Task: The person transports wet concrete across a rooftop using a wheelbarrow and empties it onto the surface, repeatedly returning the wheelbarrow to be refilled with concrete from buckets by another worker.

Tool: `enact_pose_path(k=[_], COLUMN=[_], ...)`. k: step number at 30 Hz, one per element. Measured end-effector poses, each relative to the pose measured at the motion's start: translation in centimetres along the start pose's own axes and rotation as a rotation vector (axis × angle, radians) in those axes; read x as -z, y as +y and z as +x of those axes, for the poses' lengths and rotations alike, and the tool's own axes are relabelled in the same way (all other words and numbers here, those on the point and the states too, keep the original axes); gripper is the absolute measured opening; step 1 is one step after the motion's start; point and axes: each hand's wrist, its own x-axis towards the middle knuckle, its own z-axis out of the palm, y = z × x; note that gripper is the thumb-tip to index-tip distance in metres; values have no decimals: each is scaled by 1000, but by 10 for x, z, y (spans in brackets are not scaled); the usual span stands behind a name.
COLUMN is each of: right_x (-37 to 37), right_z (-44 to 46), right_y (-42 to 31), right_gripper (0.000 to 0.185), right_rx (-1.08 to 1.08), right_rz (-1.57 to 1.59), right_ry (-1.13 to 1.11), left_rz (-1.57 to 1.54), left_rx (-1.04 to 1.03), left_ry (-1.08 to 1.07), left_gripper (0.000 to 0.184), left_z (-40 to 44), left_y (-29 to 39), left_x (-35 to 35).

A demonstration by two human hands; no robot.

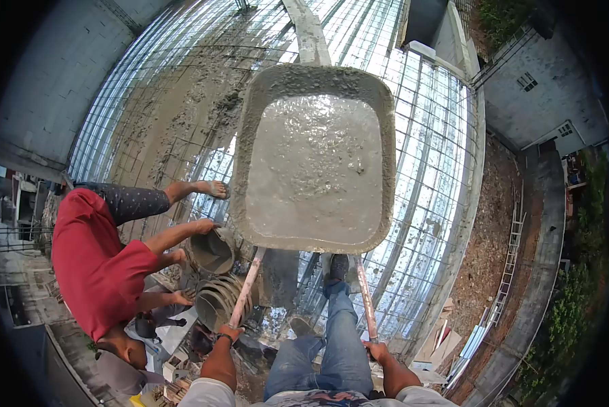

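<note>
In the head view, a wheelbarrow (388, 149) caked with cement stands in front of me, its tray full of wet grey concrete (314, 176). My left hand (231, 332) is closed around the end of its left handle (249, 288), a dark band at the wrist. On the other side, my right hand (377, 351) grips the right handle (367, 298). Both handles are worn, pinkish poles running under the tray. Close to the left handle sits a stack of buckets (236, 290), smeared with concrete. The wheel is hidden beneath the tray.
A person in a red shirt (101, 251) bends at the left, hands at a bucket (213, 251) and the stack. Steel mesh over shiny metal decking (433, 136) spreads around, with poured concrete (162, 115) at left. A plank (310, 37) lies ahead. The deck edge (479, 156) drops off right.
</note>
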Motion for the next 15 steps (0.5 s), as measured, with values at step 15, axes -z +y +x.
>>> enact_pose_path(k=[15], right_x=[92], right_z=[-58], right_y=[-120], right_gripper=[55], right_rx=[-15], right_rz=[-255], right_ry=[6], left_rz=[285], left_rx=[-64], left_ry=[-290], left_gripper=[87], left_z=[2], left_y=[67], left_x=[52])
